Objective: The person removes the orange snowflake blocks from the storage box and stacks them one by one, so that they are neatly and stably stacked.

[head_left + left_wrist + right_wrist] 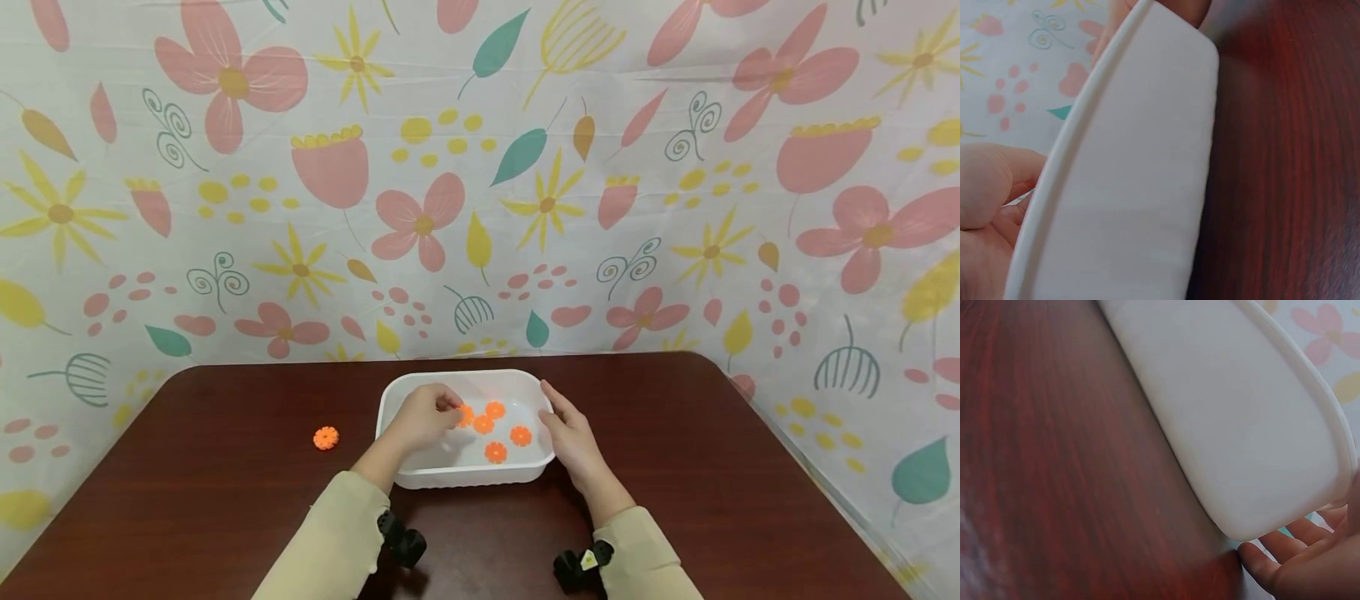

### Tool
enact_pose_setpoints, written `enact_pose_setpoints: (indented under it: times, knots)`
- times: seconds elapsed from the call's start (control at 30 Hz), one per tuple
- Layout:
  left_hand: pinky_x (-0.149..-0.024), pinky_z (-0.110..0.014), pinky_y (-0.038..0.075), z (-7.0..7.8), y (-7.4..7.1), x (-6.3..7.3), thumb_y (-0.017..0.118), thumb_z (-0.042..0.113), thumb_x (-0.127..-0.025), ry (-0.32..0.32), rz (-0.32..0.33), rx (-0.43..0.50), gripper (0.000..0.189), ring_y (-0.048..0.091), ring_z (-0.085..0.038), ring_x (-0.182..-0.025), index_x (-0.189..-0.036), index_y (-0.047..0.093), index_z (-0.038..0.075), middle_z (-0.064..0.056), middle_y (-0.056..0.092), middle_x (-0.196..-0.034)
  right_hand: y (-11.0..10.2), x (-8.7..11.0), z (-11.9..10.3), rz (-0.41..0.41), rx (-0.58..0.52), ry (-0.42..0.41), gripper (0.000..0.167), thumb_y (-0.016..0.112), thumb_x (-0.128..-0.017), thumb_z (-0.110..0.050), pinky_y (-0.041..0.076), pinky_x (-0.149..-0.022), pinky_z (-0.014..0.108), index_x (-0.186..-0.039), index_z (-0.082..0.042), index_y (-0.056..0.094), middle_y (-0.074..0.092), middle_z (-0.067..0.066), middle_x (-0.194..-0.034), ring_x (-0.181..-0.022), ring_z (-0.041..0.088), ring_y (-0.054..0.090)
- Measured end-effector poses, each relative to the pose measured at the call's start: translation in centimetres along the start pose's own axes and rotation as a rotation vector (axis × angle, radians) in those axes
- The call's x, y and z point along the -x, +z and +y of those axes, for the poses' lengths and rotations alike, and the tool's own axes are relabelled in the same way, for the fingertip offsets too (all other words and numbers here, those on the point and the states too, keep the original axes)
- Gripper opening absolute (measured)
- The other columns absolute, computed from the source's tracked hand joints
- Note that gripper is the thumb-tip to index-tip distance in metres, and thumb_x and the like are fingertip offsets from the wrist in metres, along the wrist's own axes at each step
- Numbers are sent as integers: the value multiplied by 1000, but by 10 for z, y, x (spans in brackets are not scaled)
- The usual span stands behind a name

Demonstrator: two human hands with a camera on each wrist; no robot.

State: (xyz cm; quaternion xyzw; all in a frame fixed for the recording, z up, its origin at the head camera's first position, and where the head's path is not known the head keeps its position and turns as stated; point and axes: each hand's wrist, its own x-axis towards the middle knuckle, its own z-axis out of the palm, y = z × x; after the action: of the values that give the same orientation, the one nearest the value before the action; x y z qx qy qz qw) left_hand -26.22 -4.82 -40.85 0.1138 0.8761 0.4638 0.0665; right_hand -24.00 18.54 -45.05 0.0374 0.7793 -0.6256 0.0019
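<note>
A white rectangular plastic tray [468, 477] holds several orange flower-shaped slices [496, 452]. My left hand [423, 419] reaches over its left side. Thumb and index finger pinch one orange slice [466, 415] above the tray floor. At the right end, my right hand [573, 437] grips the tray's rim, thumb over the edge and fingers along the outside. The right wrist view shows the fingers [1288, 544] against the tray's outer corner [1260, 512]. In the left wrist view, the tray wall [1129, 150] hides the fingertips of the left hand [991, 194].
One more orange slice [326, 438] lies on the dark wooden table [225, 500], left of the tray. A flower-printed cloth [480, 167] hangs behind the table. Black devices [402, 540] are worn at both wrists.
</note>
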Motion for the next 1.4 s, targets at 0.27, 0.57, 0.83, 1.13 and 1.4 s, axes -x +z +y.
enact_pose_setpoints:
  times: [0.27,0.57,0.83,1.13,1.4]
  knots:
    - [-60,-26,50,0,-10,5,63,10,-88,-16,29,35,7,59,-17,-66,-95,65,7,-6,63,-83,-2,1,-2,3,2,-14,49,43,-99,-15,23,-115,47,-148,-16,33,28,10,-154,-143,28,24]
    - [-62,-28,53,1,-17,9,62,8,-89,13,72,60,10,65,-30,-77,-98,66,4,-7,64,-81,-3,0,-1,5,4,-12,49,43,-99,-16,22,-115,47,-148,-16,33,28,9,-155,-143,28,23]
    - [-63,-28,54,-1,-24,10,63,11,-90,-13,100,42,12,64,-22,-74,-100,68,8,-6,65,-86,-4,-1,3,12,12,-5,50,42,-99,-17,22,-115,47,-148,-17,33,28,9,-155,-143,28,22]
    - [-64,-29,54,-5,-37,11,63,11,-90,-18,131,47,15,65,-26,-78,-103,70,9,-5,67,-88,-6,-5,0,-1,-16,-6,50,42,-100,-17,20,-116,47,-149,-18,31,25,9,-156,-144,28,20]
    - [-66,-29,56,-16,-47,21,62,10,-90,-29,159,61,17,65,-27,-77,-105,69,7,-7,66,-90,-1,-4,2,-9,7,32,50,42,-100,-18,22,-115,47,-148,-19,32,26,9,-156,-144,28,22]
